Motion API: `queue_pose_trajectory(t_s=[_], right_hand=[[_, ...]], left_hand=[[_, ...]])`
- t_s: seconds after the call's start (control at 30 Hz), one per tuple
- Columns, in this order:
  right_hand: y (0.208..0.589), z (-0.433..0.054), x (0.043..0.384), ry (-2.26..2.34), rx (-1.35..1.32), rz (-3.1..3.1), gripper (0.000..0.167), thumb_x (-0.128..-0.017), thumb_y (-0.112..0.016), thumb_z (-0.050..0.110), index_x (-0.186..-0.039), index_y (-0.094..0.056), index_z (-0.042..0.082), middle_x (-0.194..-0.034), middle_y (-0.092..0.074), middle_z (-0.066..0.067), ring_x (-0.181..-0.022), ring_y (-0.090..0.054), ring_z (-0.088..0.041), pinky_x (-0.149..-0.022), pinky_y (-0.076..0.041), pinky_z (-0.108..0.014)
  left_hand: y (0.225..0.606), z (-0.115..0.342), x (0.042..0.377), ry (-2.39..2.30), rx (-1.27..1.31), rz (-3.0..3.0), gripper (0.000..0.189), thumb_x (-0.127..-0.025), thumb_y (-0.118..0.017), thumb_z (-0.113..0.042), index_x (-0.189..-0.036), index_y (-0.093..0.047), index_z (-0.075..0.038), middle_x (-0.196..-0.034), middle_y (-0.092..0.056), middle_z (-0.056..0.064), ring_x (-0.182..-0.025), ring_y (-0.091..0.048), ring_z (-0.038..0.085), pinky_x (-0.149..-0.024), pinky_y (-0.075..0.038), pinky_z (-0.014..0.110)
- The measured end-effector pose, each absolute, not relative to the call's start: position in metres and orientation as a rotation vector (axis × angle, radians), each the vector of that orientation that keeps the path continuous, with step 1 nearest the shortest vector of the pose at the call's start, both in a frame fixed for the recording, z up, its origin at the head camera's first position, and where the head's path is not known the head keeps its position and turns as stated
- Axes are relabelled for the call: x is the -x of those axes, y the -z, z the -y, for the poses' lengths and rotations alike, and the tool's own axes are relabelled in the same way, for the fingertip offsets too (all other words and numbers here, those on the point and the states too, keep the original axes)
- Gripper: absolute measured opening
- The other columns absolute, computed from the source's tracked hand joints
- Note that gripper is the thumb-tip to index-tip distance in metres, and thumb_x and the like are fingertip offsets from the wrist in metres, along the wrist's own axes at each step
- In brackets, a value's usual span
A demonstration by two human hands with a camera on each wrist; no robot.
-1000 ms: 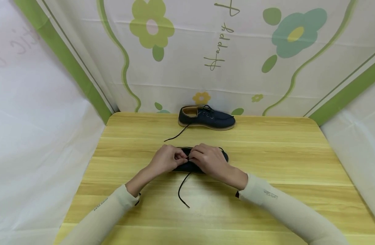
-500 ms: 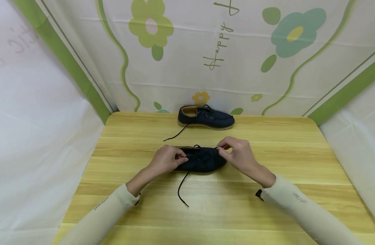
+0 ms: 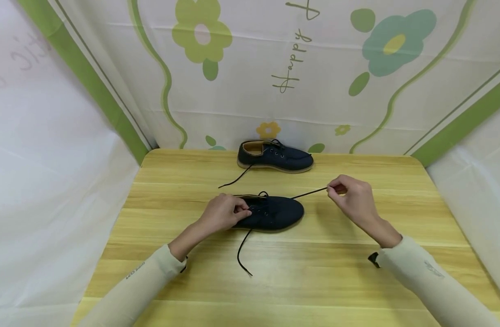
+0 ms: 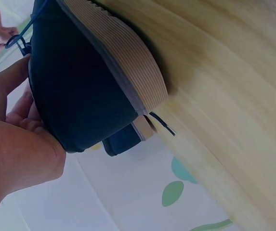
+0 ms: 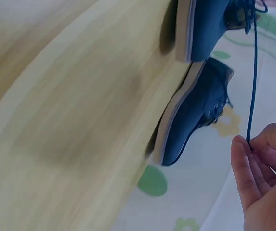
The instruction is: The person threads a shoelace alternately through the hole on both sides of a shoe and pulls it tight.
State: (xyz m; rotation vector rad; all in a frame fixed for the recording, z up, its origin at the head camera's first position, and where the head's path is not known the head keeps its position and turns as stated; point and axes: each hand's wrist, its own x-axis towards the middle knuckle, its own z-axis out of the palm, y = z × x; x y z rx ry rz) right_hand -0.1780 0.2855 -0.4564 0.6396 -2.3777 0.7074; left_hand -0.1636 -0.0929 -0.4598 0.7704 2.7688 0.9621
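Observation:
A navy lace-up shoe [image 3: 280, 214] stands on the wooden table, its toe pointing right. My left hand [image 3: 223, 212] lies over its heel end and grips the shoe near the eyelets, thumb and index finger close together. That hand hides the heel in the head view. Right of the toe, my right hand [image 3: 352, 197] pinches the tip of a black shoelace [image 3: 309, 193] between thumb and fingers. In the right wrist view the shoelace [image 5: 253, 86] runs straight and taut from the shoe's lacing to the fingertips. A small loop of lace [image 3: 263, 194] stands up at the tongue.
Behind stands a second navy shoe [image 3: 292, 160] at the table's back edge, its lace end [image 3: 233, 182] trailing left. Another loose lace [image 3: 240, 254] curves over the table [image 3: 291, 281] in front of the near shoe. A flower-printed curtain [image 3: 233, 91] hangs behind.
My right hand has left the lacing beside the left hand and moved right past the toe, drawing the shoelace out straight. My left hand has stayed on the shoe.

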Motion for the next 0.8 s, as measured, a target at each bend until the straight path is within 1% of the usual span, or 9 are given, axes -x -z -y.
queue_pose_trajectory(t_s=[0.13,0.23,0.3,0.33,0.4,0.47,0.53,0.63,0.8], right_hand=[[0.458,-0.301,0.176,-0.692,-0.58,2.402,0.018,-0.08,-0.078,-0.014,-0.083,-0.076,0.004,-0.075,-0.076,-0.006,-0.061,-0.073,-0.021,-0.063,-0.049,-0.009],[0.459,-0.315,0.175,-0.679,-0.533,2.418,0.015,-0.081,-0.076,-0.012,-0.084,-0.076,0.003,-0.076,-0.076,-0.009,-0.061,-0.074,-0.025,-0.066,-0.044,-0.003],[0.459,-0.326,0.174,-0.679,-0.487,2.426,0.014,-0.081,-0.076,-0.011,-0.084,-0.076,0.003,-0.075,-0.077,-0.01,-0.061,-0.074,-0.025,-0.066,-0.042,-0.001],[0.46,-0.332,0.173,-0.682,-0.461,2.43,0.014,-0.081,-0.076,-0.01,-0.083,-0.076,0.003,-0.075,-0.077,-0.01,-0.06,-0.074,-0.022,-0.066,-0.042,0.0],[0.462,-0.344,0.171,-0.693,-0.409,2.437,0.013,-0.081,-0.077,-0.009,-0.083,-0.075,0.004,-0.074,-0.077,-0.01,-0.061,-0.071,-0.006,-0.065,-0.041,0.0],[0.463,-0.355,0.169,-0.695,-0.366,2.443,0.012,-0.08,-0.077,-0.007,-0.082,-0.075,0.004,-0.073,-0.076,-0.012,-0.064,-0.063,0.012,-0.063,-0.04,0.0],[0.465,-0.366,0.167,-0.697,-0.328,2.45,0.01,-0.081,-0.077,-0.006,-0.081,-0.075,0.004,-0.072,-0.076,-0.013,-0.069,-0.051,0.026,-0.061,-0.04,-0.001],[0.467,-0.382,0.166,-0.694,-0.271,2.466,0.007,-0.082,-0.077,-0.004,-0.081,-0.075,0.003,-0.071,-0.075,-0.017,-0.071,-0.043,0.033,-0.059,-0.039,-0.001],[0.471,-0.405,0.166,-0.703,-0.171,2.509,0.003,-0.083,-0.078,-0.001,-0.083,-0.075,0.0,-0.073,-0.075,-0.022,-0.068,-0.041,0.034,-0.055,-0.037,-0.002]], left_hand=[[0.459,0.092,0.163,-0.957,-0.749,-2.76,0.013,-0.098,-0.079,-0.022,-0.09,-0.082,-0.013,-0.07,-0.069,-0.01,-0.051,-0.052,0.003,-0.051,-0.042,0.022],[0.458,0.092,0.163,-0.953,-0.736,-2.758,0.013,-0.098,-0.079,-0.023,-0.089,-0.082,-0.014,-0.071,-0.069,-0.01,-0.052,-0.053,0.003,-0.052,-0.043,0.023],[0.459,0.092,0.163,-0.955,-0.735,-2.757,0.013,-0.098,-0.079,-0.023,-0.089,-0.082,-0.013,-0.071,-0.07,-0.01,-0.052,-0.054,0.003,-0.052,-0.044,0.023],[0.458,0.092,0.163,-0.956,-0.736,-2.757,0.013,-0.098,-0.078,-0.022,-0.09,-0.082,-0.013,-0.072,-0.07,-0.01,-0.052,-0.054,0.003,-0.052,-0.044,0.023],[0.459,0.092,0.163,-0.957,-0.736,-2.755,0.013,-0.098,-0.078,-0.022,-0.09,-0.082,-0.013,-0.072,-0.071,-0.009,-0.052,-0.055,0.002,-0.052,-0.045,0.023],[0.459,0.093,0.163,-0.96,-0.736,-2.756,0.013,-0.098,-0.079,-0.022,-0.09,-0.082,-0.013,-0.072,-0.071,-0.009,-0.052,-0.055,0.002,-0.052,-0.045,0.023],[0.459,0.093,0.163,-0.962,-0.733,-2.757,0.013,-0.098,-0.078,-0.022,-0.09,-0.082,-0.013,-0.072,-0.071,-0.009,-0.052,-0.054,0.002,-0.052,-0.044,0.023],[0.459,0.093,0.163,-0.964,-0.727,-2.758,0.012,-0.099,-0.078,-0.022,-0.09,-0.082,-0.014,-0.072,-0.071,-0.009,-0.053,-0.055,0.002,-0.053,-0.045,0.023],[0.458,0.092,0.163,-0.959,-0.722,-2.768,0.013,-0.099,-0.078,-0.023,-0.089,-0.082,-0.015,-0.072,-0.071,-0.01,-0.053,-0.056,0.002,-0.053,-0.045,0.023]])
